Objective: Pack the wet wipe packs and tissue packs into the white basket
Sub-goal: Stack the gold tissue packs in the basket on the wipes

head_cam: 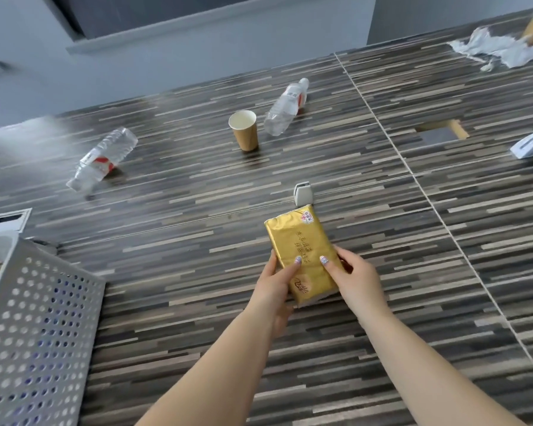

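A gold tissue pack is held just above the striped table, near the middle of the view. My left hand grips its near left edge, thumb on top. My right hand grips its near right edge, thumb also on top. The white perforated basket stands at the lower left, well to the left of the pack; its inside is mostly hidden behind its wall.
Two clear plastic bottles lie on the table farther back, with a brown paper cup upright between them. A small white clip sits just beyond the pack. Crumpled paper and a white device lie at the right.
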The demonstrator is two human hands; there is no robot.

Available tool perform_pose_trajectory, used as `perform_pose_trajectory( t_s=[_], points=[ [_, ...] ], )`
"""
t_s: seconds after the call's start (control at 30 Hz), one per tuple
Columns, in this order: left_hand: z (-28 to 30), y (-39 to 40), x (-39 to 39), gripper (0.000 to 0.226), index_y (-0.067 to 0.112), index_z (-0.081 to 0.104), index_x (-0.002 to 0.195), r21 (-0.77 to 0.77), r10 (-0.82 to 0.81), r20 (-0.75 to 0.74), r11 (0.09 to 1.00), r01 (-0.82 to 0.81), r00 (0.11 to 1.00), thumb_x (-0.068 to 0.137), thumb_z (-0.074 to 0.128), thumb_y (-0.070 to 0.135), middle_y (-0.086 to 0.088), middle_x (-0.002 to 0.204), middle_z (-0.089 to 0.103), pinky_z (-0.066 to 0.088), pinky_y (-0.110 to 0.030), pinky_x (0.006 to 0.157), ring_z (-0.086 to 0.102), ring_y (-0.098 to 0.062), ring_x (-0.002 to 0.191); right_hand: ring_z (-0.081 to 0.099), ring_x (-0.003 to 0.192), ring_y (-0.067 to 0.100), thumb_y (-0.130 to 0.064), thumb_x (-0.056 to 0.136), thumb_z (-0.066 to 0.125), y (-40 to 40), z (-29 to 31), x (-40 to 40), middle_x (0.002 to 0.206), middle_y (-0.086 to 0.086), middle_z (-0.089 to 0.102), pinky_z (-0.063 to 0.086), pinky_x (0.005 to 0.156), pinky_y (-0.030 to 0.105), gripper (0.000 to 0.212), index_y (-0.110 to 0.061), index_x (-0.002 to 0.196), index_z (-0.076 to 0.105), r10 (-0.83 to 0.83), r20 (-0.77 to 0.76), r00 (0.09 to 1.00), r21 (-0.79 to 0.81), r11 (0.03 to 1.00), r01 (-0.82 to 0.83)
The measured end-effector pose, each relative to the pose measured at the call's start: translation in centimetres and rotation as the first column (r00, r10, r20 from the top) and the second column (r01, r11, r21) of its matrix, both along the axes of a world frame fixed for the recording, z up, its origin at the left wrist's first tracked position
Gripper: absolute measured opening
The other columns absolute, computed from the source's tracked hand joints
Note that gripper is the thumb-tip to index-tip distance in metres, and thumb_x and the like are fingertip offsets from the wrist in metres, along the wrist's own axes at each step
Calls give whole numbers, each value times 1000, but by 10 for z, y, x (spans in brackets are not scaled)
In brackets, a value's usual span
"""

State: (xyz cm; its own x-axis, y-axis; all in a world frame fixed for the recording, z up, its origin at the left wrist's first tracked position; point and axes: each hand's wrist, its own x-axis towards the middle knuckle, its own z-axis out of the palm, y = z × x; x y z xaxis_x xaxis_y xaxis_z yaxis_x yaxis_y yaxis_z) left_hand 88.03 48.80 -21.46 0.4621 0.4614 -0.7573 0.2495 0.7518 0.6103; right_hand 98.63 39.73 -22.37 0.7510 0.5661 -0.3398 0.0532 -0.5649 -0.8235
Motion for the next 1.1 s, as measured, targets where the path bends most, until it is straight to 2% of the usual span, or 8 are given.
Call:
perform_pose_trajectory(
  t_s=[0.13, 0.37, 0.43, 0.53, 0.67, 0.8, 0.93, 1.1],
  points=[
    [23, 8, -18, 52, 44, 49, 131, 144, -68, 75, 988, 57, 995, 87, 66, 21, 5, 112, 72, 52, -37, 73, 69, -21, 101, 59, 111, 17, -32, 89, 62, 0, 19, -25, 123, 2, 64, 53, 92, 35, 44, -20, 131, 57, -62, -52, 997, 103, 992, 67],
    [70, 29, -79, 65, 36, 42, 140, 257, -136, 89, 960, 109, 987, 86, 67, 10, -4, 116, 68, 57, -45, 84, 69, -26, 98, 59, 103, 13, -35, 86, 64, -4, 62, -73, 120, 0, 65, 52, 84, 28, 46, -20, 128, 58, -14, -121, 993, 203, 978, 39],
    [84, 34, -104, 61, 34, 47, 137, 276, -180, 83, 949, 151, 980, 85, 67, 9, -5, 117, 68, 55, -46, 87, 68, -27, 101, 56, 111, 14, -41, 80, 69, -2, 75, -81, 126, -4, 60, 51, 92, 36, 60, -24, 134, 50, 49, -213, 976, 249, 968, 6],
    [106, 39, -143, 58, 35, 53, 130, 323, -298, 67, 909, 262, 952, 81, 72, 11, -5, 122, 67, 51, -46, 95, 65, -28, 108, 49, 125, 23, -64, 45, 79, 3, 97, -94, 141, -2, 49, 43, 102, 54, 115, -35, 144, 30, 103, -431, 896, 315, 948, 43],
    [127, 44, -182, 58, 37, 51, 131, 402, -409, 13, 837, 370, 912, 82, 71, 13, -4, 128, 62, 52, -43, 96, 63, -27, 112, 40, 134, 29, -70, 42, 78, 4, 112, -114, 149, 1, 41, 33, 106, 61, 126, -45, 148, 13, 177, -448, 876, 364, 931, -2],
    [137, 44, -215, 66, 36, 50, 136, 469, -420, 3, 802, 370, 908, 77, 76, 21, -3, 126, 64, 50, -48, 98, 63, -26, 113, 50, 120, 22, -48, 63, 79, 4, 123, -152, 136, -1, 50, 41, 102, 50, 86, -33, 137, 38, 172, -410, 896, 387, 922, 0],
    [144, 49, -256, 101, 34, 33, 146, 491, -183, 131, 866, 96, 974, 59, 85, 35, -1, 148, 38, 42, -51, 105, 47, -26, 129, 60, 98, 20, -28, 76, 74, 17, 133, -190, 117, 5, 59, 53, 89, 51, 46, -26, 113, 48, 101, -484, 869, 447, 883, 146],
    [149, 54, -313, 94, 37, 26, 146, 382, -3, 317, 916, -124, 949, 67, 78, 37, -3, 139, 50, 40, -58, 102, 47, -25, 130, 58, 97, 16, -26, 79, 73, 41, 149, -247, 114, 4, 58, 55, 85, 50, 51, -18, 121, 45, 44, -576, 816, 471, 834, 288]
  ],
)
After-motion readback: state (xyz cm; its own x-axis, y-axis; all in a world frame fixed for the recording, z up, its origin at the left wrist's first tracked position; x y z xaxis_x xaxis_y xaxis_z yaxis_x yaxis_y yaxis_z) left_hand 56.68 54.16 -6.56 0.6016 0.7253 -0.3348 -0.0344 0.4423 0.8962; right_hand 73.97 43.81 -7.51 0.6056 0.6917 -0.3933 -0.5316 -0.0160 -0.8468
